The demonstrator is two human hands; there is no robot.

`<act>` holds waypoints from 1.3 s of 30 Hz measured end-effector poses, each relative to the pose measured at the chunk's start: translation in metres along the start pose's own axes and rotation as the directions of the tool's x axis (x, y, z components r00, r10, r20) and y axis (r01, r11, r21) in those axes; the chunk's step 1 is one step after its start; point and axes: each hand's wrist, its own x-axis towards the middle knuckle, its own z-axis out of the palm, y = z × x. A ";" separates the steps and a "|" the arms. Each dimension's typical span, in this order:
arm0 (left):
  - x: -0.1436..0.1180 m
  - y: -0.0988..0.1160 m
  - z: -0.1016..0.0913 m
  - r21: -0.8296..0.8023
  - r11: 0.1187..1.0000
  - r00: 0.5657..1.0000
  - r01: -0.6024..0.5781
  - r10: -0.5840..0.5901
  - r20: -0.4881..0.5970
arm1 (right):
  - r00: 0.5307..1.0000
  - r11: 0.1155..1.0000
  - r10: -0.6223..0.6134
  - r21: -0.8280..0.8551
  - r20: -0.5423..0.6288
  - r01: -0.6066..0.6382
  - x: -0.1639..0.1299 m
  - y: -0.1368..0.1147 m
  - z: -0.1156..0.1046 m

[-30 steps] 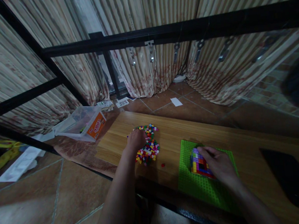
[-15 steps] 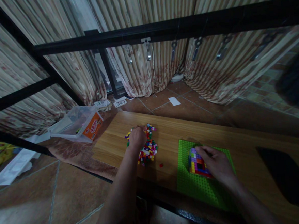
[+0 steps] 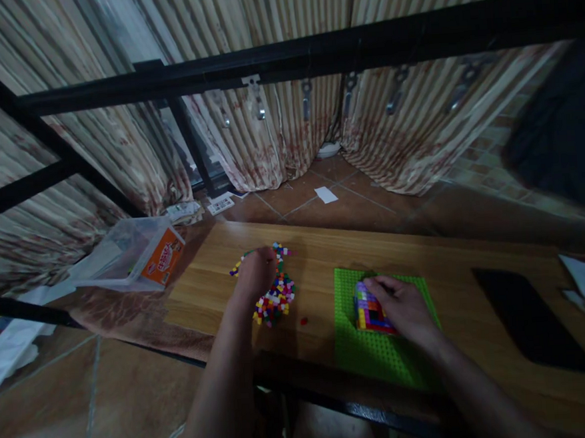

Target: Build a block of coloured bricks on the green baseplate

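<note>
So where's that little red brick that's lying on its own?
The lone red brick lies on the wooden table, between the pile of coloured bricks under the left hand and the green baseplate.

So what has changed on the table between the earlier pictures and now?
Very little. The left hand stays on the pile of small bricks, and more bricks now show beyond its fingers. The right hand remains on the colourful block on the green baseplate. Only the camera turned.

Brick pile (image 3: 270, 294) left on tabletop (image 3: 319, 250), baseplate (image 3: 377, 353) right of it carrying brick block (image 3: 367, 307); box (image 3: 134, 253) on floor, far left.
</note>
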 end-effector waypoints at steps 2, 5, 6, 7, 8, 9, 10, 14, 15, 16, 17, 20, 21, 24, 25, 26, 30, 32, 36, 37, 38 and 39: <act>-0.004 0.011 0.002 -0.186 0.976 0.993 -0.116 0.115 -0.015 | 1.000 0.999 -0.014 0.034 -0.013 0.015 0.001 -0.001 0.001; -0.012 0.032 0.014 -0.478 0.849 0.965 -0.226 0.262 0.009 | 0.999 0.994 -0.035 0.099 -0.038 0.038 0.004 -0.003 0.002; -0.015 0.040 0.019 -0.543 0.807 0.956 -0.232 0.292 0.024 | 0.998 0.991 -0.041 0.123 -0.047 0.047 0.005 -0.003 0.002; -0.017 0.047 0.024 -0.590 0.772 0.949 -0.235 0.314 0.033 | 0.997 0.988 -0.047 0.144 -0.056 0.055 0.005 -0.003 0.003; -0.020 0.053 0.029 -0.624 0.744 0.941 -0.239 0.335 0.039 | 0.997 0.985 -0.054 0.160 -0.064 0.063 0.006 -0.003 0.002; -0.022 0.059 0.033 -0.651 0.719 0.935 -0.242 0.353 0.042 | 0.996 0.983 -0.056 0.170 -0.070 0.068 0.007 -0.003 0.002; -0.024 0.064 0.037 -0.672 0.699 0.929 -0.243 0.366 0.045 | 0.996 0.982 -0.055 0.176 -0.075 0.068 0.008 -0.004 0.002; -0.033 0.078 0.045 -0.699 0.679 0.930 -0.226 0.363 0.052 | 0.992 0.977 -0.065 0.197 -0.105 0.085 0.009 -0.005 -0.003; -0.035 0.080 0.046 -0.698 0.681 0.934 -0.223 0.353 0.046 | 0.990 0.974 -0.074 0.205 -0.121 0.098 0.009 -0.006 -0.004; -0.037 0.082 0.047 -0.696 0.683 0.938 -0.221 0.344 0.039 | 0.987 0.970 -0.082 0.216 -0.137 0.110 0.010 -0.006 -0.005; -0.039 0.084 0.048 -0.693 0.687 0.942 -0.218 0.335 0.035 | 0.985 0.967 -0.086 0.226 -0.149 0.119 0.010 -0.006 -0.005; -0.043 0.085 0.051 -0.669 0.715 0.949 -0.203 0.312 0.046 | 0.983 0.960 -0.099 0.247 -0.152 0.134 0.010 -0.005 -0.005; -0.043 0.085 0.052 -0.655 0.728 0.949 -0.202 0.311 0.054 | 0.984 0.959 -0.106 0.247 -0.143 0.139 0.010 -0.004 -0.004; -0.045 0.085 0.057 -0.625 0.751 0.942 -0.212 0.328 0.074 | 0.986 0.962 -0.119 0.232 -0.119 0.144 0.010 -0.002 -0.002; -0.045 0.085 0.059 -0.621 0.754 0.940 -0.216 0.333 0.078 | 0.986 0.964 -0.121 0.223 -0.113 0.144 0.010 -0.001 -0.002; -0.046 0.085 0.060 -0.615 0.757 0.938 -0.219 0.337 0.080 | 0.986 0.966 -0.123 0.215 -0.109 0.145 0.009 -0.001 -0.001; -0.048 0.087 0.061 -0.551 0.794 0.935 -0.258 0.348 0.064 | 0.985 0.968 -0.144 0.192 -0.092 0.160 0.008 -0.001 -0.001; -0.048 0.088 0.061 -0.518 0.808 0.932 -0.282 0.358 0.051 | 0.985 0.970 -0.152 0.178 -0.080 0.164 0.008 -0.001 -0.001; -0.048 0.091 0.060 -0.492 0.812 0.926 -0.315 0.376 0.027 | 0.988 0.973 -0.144 0.174 -0.061 0.153 0.008 -0.002 0.000; -0.048 0.091 0.060 -0.490 0.810 0.925 -0.323 0.380 0.020 | 0.989 0.973 -0.139 0.175 -0.059 0.147 0.007 -0.002 0.000; -0.048 0.092 0.060 -0.487 0.808 0.923 -0.331 0.385 0.012 | 0.989 0.974 -0.135 0.174 -0.056 0.143 0.007 -0.002 0.000; -0.048 0.092 0.060 -0.484 0.806 0.920 -0.340 0.391 0.005 | 0.990 0.975 -0.133 0.170 -0.055 0.141 0.007 -0.003 0.000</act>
